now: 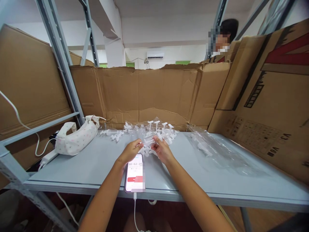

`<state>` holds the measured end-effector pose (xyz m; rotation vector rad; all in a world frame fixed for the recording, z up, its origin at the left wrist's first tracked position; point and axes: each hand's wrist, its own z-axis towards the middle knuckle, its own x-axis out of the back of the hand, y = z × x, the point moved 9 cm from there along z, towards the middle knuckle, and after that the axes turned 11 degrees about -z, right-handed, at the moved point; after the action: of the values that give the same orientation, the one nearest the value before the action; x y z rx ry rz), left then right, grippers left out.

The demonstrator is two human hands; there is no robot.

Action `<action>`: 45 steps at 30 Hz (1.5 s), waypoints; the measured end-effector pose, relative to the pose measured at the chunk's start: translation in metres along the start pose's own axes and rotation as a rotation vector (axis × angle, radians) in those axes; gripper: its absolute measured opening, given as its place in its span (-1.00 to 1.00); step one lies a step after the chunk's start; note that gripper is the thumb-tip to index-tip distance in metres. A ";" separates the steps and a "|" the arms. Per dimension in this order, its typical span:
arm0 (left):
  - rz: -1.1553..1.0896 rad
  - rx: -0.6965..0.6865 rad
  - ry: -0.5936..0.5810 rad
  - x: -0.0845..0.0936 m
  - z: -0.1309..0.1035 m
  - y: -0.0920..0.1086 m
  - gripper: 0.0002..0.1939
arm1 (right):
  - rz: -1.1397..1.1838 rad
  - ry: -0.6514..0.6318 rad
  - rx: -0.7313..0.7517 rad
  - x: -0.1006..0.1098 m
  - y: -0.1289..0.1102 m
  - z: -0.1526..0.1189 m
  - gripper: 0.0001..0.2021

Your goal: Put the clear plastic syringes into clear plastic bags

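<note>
Working from the left, we see a fabric pouch (76, 137) near the shelf's (91, 167) left edge, then bare surface. Our left hand (129, 152) and right hand (162, 150) pinch one clear plastic part (149, 140) above the phone (135, 173) at the front edge. Plastic bags (217, 151) crowd the right side.

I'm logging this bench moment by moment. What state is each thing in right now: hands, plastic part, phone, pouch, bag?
left hand: closed on the clear plastic part, at its left end
right hand: pinching the same part at its right end
clear plastic part: held above the shelf
phone: flat, screen lit, timer showing, cable plugged in
loose plastic parts: piled at the back
fabric pouch: lying on its side
clear plastic bag: flat, crumpled
</note>
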<state>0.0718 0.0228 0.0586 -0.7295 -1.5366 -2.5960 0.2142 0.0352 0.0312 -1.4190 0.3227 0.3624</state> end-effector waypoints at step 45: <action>-0.172 -0.025 -0.026 -0.024 -0.006 0.013 -0.48 | -0.149 -0.163 0.198 -0.006 -0.044 -0.015 -0.61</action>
<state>0.0942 0.0061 0.0569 -0.6634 -1.6464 -2.7411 0.2275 0.0154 0.0718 -1.2026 0.1150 0.3126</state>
